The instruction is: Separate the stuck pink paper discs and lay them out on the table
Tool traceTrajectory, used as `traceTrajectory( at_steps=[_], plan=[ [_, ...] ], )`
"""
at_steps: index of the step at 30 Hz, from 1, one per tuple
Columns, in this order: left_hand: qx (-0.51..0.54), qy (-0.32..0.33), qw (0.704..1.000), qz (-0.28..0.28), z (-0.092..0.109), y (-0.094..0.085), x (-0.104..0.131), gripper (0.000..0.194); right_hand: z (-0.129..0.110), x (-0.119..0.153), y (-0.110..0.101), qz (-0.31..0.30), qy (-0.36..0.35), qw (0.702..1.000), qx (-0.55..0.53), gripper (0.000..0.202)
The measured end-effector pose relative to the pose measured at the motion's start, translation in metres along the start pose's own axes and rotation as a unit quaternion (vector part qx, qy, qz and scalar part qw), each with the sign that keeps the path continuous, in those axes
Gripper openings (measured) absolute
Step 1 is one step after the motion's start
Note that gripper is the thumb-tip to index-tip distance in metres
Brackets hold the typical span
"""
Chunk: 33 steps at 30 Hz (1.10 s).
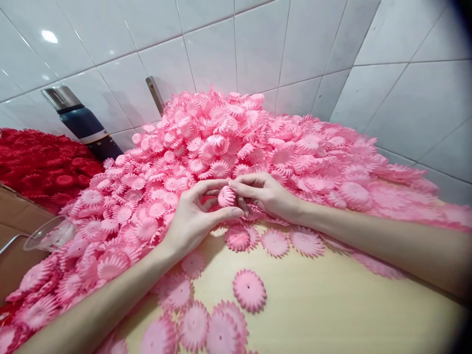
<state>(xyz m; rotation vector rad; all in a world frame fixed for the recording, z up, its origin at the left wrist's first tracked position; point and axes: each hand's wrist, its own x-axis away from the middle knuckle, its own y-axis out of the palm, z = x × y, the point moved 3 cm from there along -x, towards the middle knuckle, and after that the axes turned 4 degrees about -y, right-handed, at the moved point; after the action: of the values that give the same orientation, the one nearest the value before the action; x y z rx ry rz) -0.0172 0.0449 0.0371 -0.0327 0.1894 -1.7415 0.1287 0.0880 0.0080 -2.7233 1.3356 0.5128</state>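
A small pink petal piece is held up between my two hands, over the front of a large heap of pink petal discs. My left hand curves around its left side, with the thumb below and the fingers above it. My right hand pinches at the piece's upper right edge with thumb and index finger; the other fingers are partly hidden behind. Just below the hands, several loose pink discs lie on the pale table. One separate disc lies flat nearer the front.
A dark blue bottle stands tilted in view at the left, beside a red petal heap. A clear plastic cup and a cardboard box are at the left edge. White tiled wall rises behind the heap.
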Motion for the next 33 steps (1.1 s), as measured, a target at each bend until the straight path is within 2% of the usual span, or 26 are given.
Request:
traceTrajectory(
  at_steps=[3,6,8,15,24,31,33],
  plan=[
    [-0.009,0.018,1.000,0.001,-0.010,-0.007,-0.004,0.047,-0.003,0.000,0.001,0.003,-0.005,1.000,0.015,0.029],
    [-0.034,0.045,0.998,-0.014,-0.014,-0.013,-0.007,0.042,-0.004,-0.001,0.002,0.007,-0.003,1.000,0.010,0.030],
    [-0.068,0.049,0.996,-0.005,-0.016,-0.016,-0.007,0.040,-0.002,-0.002,0.001,0.011,0.004,1.000,0.002,0.033],
    [-0.092,0.056,0.994,0.036,-0.017,-0.014,-0.003,0.035,0.003,-0.003,-0.001,0.023,0.017,1.000,-0.007,0.032],
    [-0.073,0.048,0.996,0.026,-0.022,-0.014,-0.005,0.032,-0.003,-0.001,0.001,0.031,0.026,0.999,0.017,0.033],
    [-0.098,0.019,0.994,0.035,-0.022,-0.014,-0.003,0.020,-0.004,0.000,0.002,0.032,0.036,0.999,0.015,0.035],
    [-0.091,0.027,0.995,0.036,-0.022,-0.014,-0.003,0.021,-0.004,0.000,0.002,0.027,0.029,0.999,0.012,0.034]
  ],
)
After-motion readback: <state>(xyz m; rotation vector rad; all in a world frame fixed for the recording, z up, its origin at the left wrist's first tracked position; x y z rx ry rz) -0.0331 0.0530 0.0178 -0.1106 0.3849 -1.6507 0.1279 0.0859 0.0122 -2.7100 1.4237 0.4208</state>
